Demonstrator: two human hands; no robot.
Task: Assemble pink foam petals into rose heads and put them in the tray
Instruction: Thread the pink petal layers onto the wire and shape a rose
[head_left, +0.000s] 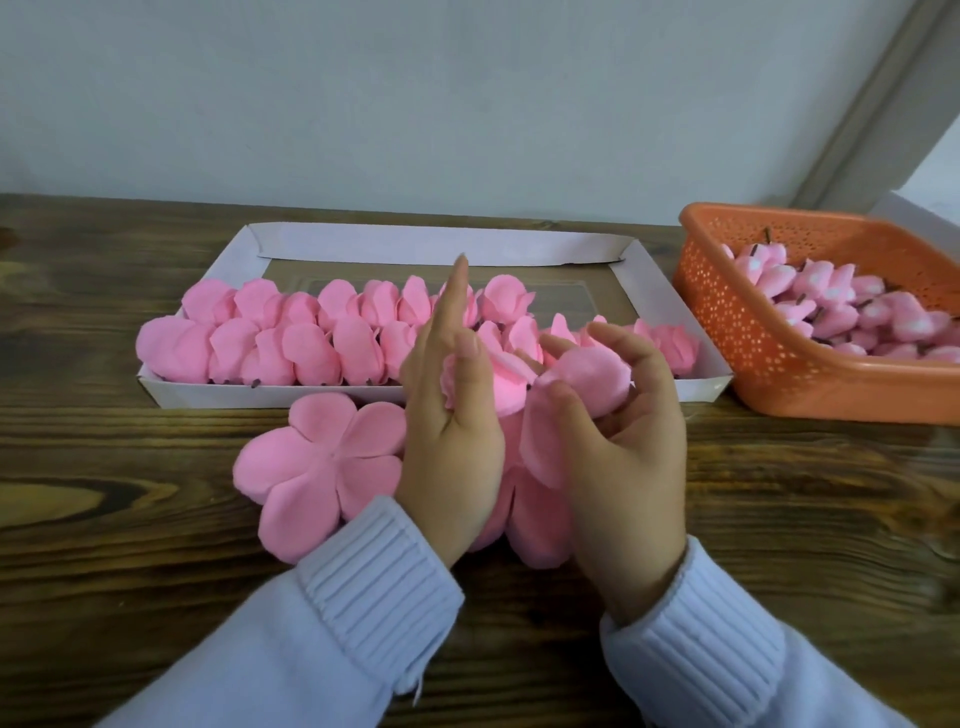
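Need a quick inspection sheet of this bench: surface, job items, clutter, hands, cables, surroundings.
Surface: dark wooden table.
Job's things: white tray holds two rows of rose heads; flat petal piece lies before it; unfinished rose head sits between both hands; orange basket of pink buds stands at the right.
Clutter: nothing seen.
Grippers: left hand grips the unfinished rose head, forefinger straight; right hand curls round its outer petal.
Cables: nothing seen.
Surroundings: plain pale wall behind.

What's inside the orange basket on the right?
The orange basket holds a heap of small pink foam buds with pale tips and short dark stems. The heap covers the basket floor, and the frame edge cuts off its right side.
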